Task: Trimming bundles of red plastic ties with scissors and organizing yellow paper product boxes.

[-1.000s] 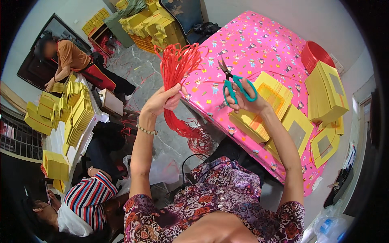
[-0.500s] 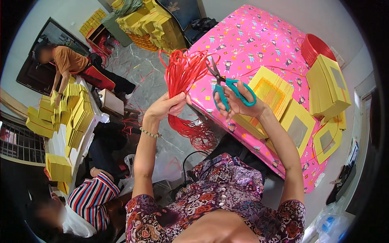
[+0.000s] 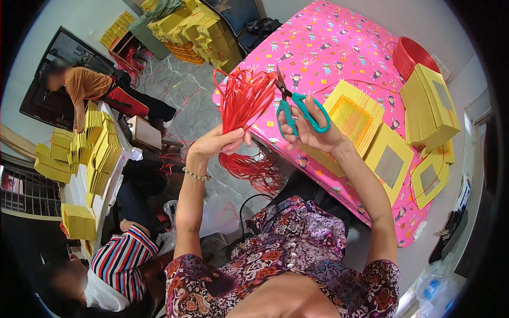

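My left hand (image 3: pixel 228 142) is closed round the middle of a bundle of red plastic ribbon (image 3: pixel 245 100). Loops fan out above the fist, and loose strands hang below it. In my right hand (image 3: pixel 313 130) are scissors with teal handles (image 3: pixel 321 126), fingers through the grips. Their dark blades point up and left, with the tips right at the edge of the looped ribbon. Whether a strand lies between the blades is hard to make out. Beneath both hands is the corner of a table with a pink patterned cover (image 3: pixel 339 47).
Yellow folded paper pieces (image 3: pixel 389 164), a tall yellow stack (image 3: pixel 429 108) and a red basket (image 3: pixel 415 59) are on the table's right side. At left, two people work by a white table (image 3: pixel 108 185) with yellow stacks. Red scraps lie on the grey floor (image 3: pixel 188 90).
The scissors have shifted slightly left, and their blades are closer together at the ribbon loops. The bundle stays in my left hand. The standing person's arm has moved a little.
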`<state>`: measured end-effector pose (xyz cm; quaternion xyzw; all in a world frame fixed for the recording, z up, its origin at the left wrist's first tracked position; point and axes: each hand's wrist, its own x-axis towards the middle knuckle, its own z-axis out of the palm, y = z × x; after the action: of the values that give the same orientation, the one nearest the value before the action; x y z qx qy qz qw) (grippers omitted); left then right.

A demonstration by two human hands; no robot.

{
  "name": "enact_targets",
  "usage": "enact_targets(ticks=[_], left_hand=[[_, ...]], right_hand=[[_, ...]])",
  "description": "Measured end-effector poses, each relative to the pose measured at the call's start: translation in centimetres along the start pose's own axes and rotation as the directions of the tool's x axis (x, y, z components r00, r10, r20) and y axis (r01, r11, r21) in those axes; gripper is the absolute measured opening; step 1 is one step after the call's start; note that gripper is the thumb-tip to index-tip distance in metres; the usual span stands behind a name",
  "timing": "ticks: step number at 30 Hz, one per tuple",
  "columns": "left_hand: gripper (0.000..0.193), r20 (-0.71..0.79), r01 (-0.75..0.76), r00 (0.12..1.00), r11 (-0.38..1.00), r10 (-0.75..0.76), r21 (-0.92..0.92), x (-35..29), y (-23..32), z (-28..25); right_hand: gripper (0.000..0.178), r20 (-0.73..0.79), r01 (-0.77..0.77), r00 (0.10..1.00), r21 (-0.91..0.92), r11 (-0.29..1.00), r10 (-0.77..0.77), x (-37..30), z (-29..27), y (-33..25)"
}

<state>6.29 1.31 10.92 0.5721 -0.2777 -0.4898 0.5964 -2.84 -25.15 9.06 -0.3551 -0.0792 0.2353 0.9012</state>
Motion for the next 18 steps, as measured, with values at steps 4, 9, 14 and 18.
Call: enact_targets(ticks=[4,9,14,18], left_hand=[[0.033,0.006,0.001,1.000,0.999,0.000,-0.033,0.0,-0.4,-0.2],[0.033,0.017,0.013,1.000,0.998,-0.012,-0.066,0.1,-0.1,-0.1],[0.033,0.021,0.012,1.000,0.999,-0.011,-0.042,0.0,-0.5,0.0],[0.032,-0.018,0.004,1.000,0.999,-0.003,0.052,-0.3,-0.7,0.1]], right_hand=[[0.069,-0.039,0.033,0.999,-0.050,0.998,-0.035,-0.2,0.5,0.4],[0.066,-0.123,0.058,0.990,-0.059,0.997,-0.065,-0.8,0.8,0.6],[0.066,-0.212,0.039,0.977,-0.005,0.999,-0.039,-1.5,-0.1,0.6],[0.070,-0.042,0.080,0.996,0.110,0.991,-0.076,-2.6,-0.3,0.2]])
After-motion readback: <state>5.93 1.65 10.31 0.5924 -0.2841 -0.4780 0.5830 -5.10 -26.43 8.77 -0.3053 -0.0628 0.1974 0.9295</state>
